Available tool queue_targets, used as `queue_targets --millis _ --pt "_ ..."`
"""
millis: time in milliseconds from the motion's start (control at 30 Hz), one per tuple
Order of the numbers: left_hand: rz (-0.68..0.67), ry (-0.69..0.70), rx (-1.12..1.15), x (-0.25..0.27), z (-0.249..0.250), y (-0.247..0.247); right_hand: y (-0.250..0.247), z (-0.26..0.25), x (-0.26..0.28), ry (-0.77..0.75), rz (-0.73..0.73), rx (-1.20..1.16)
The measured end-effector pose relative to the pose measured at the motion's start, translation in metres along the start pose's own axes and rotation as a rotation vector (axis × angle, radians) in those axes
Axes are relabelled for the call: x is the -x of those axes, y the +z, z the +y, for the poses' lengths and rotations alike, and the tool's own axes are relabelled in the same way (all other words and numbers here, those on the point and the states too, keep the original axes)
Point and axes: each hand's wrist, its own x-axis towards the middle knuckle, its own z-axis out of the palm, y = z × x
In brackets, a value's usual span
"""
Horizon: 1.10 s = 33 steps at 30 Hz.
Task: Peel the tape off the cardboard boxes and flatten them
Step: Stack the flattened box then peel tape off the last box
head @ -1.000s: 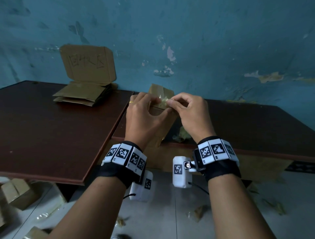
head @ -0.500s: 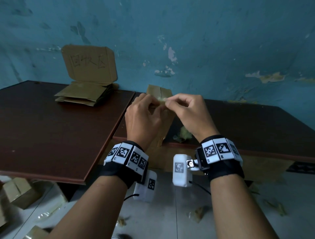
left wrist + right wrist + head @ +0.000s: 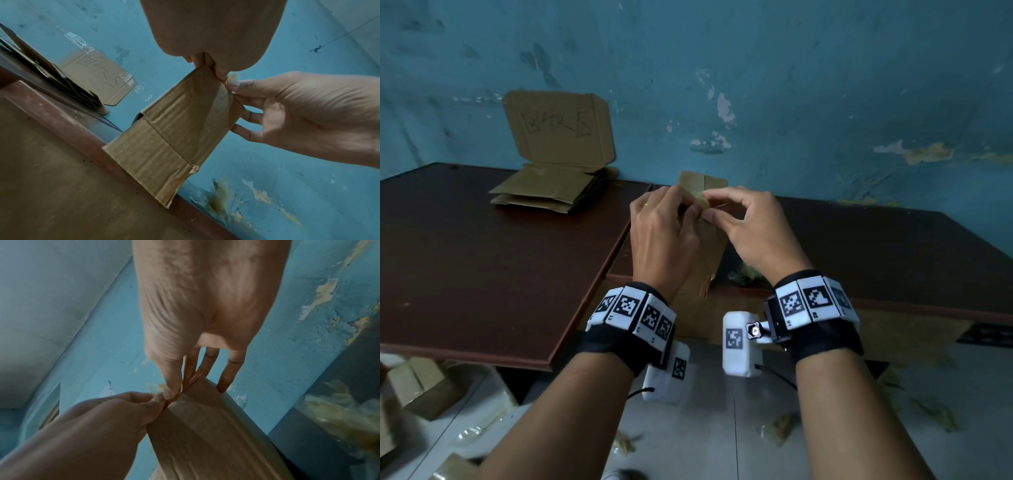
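Note:
A small brown cardboard box (image 3: 705, 246) stands tilted on the table edge, partly collapsed, with a clear tape strip (image 3: 691, 185) over its top flap. My left hand (image 3: 671, 219) grips the box's upper edge (image 3: 205, 78) with thumb and fingers. My right hand (image 3: 739, 219) pinches a loosened yellowish tape end (image 3: 233, 76) at the same top corner between thumb and index finger (image 3: 174, 391); its other fingers are spread behind the box (image 3: 205, 434). The two hands touch at the corner. The far side of the box is hidden.
Two dark brown tabletops (image 3: 482, 257) (image 3: 893, 257) meet under the box. A stack of flattened cardboard (image 3: 551, 192) lies back left below a lettered cardboard sign (image 3: 558, 130) on the blue wall. Crumpled tape (image 3: 743, 274) lies on the right table. Taped boxes (image 3: 417, 387) and tape scraps (image 3: 777, 428) lie on the floor.
Both hands have crept a little up the box toward its top edge. My right hand's fingers have opened out from a curled grip into a fine pinch at the corner.

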Motion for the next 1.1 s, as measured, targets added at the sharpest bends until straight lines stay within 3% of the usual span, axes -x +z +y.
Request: queue_targets --millis 567,767,1100 --pt "-0.065 -0.042 0.191 0.011 0.011 -0.004 -0.007 0.006 -0.003 0.005 -0.054 0.079" --pt "-0.047 -0.262 0.466 -0.002 0.011 -0.006 -0.010 0.014 0.000 0.008 -0.050 0.123" --pt "-0.123 -0.379 0.397 -0.002 0.002 0.000 -0.009 0.017 0.003 -0.063 0.018 0.077"
